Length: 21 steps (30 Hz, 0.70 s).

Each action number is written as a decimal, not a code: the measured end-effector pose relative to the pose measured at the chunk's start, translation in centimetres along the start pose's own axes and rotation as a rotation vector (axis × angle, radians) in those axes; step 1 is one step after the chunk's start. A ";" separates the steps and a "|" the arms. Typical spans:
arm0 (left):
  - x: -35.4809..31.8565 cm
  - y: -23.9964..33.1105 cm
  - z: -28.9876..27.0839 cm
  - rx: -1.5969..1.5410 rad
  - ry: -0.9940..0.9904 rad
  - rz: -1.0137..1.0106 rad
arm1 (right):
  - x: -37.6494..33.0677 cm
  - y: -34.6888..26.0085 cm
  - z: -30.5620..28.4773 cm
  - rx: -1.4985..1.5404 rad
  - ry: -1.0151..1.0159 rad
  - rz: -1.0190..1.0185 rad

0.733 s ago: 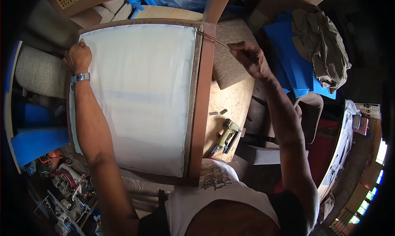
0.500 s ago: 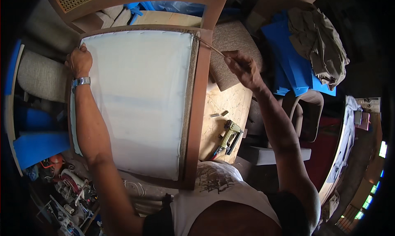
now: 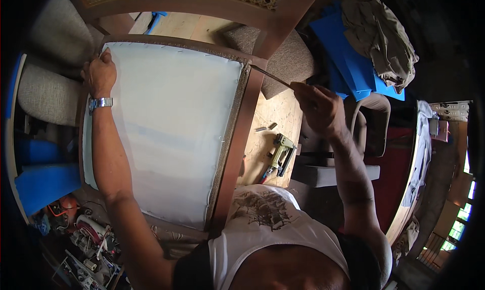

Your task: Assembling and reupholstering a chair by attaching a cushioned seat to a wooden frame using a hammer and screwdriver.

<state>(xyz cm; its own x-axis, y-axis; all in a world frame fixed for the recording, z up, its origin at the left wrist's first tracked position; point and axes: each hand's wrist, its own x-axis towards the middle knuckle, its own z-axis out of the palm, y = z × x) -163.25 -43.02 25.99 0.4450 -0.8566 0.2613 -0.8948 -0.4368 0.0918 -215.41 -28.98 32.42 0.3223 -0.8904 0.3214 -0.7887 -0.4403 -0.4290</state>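
Note:
A wooden chair frame (image 3: 247, 95) lies before me, its seat underside covered by white cloth (image 3: 166, 118) stapled near the edges, with a brown fabric border around it. My left hand (image 3: 99, 75) is closed around the seat's far left corner. Off the far right corner, my right hand (image 3: 321, 105) is closed on a thin brown strip (image 3: 273, 76). The strip stretches taut from the corner to my fingers; whether it is cord or fabric trim I cannot tell. Most of its held end is hidden in the hand.
A staple gun (image 3: 278, 156) lies on the wooden worktop (image 3: 260, 123), beside staple strips (image 3: 266, 127). A brown cushion (image 3: 290, 62) lies beyond. Blue sheets (image 3: 348, 62) and crumpled cloth (image 3: 386, 47) are piled at far right. Tools (image 3: 91, 244) clutter the lower left.
My right hand has moved right and nearer to me with the strip. The chair has turned slightly, its right side shifting nearer. My left hand keeps its hold on the corner.

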 end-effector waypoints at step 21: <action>0.5 -0.7 0.9 -0.022 -0.024 -0.067 | 4.4 -0.1 -2.1 -0.209 -0.151 -0.167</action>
<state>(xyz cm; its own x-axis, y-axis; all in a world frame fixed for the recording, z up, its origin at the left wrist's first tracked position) -162.36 -43.38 25.18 0.5043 -0.8322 0.2307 -0.8635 -0.4873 0.1297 -215.04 -32.63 35.59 0.5188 -0.8215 0.2367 -0.8036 -0.5631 -0.1928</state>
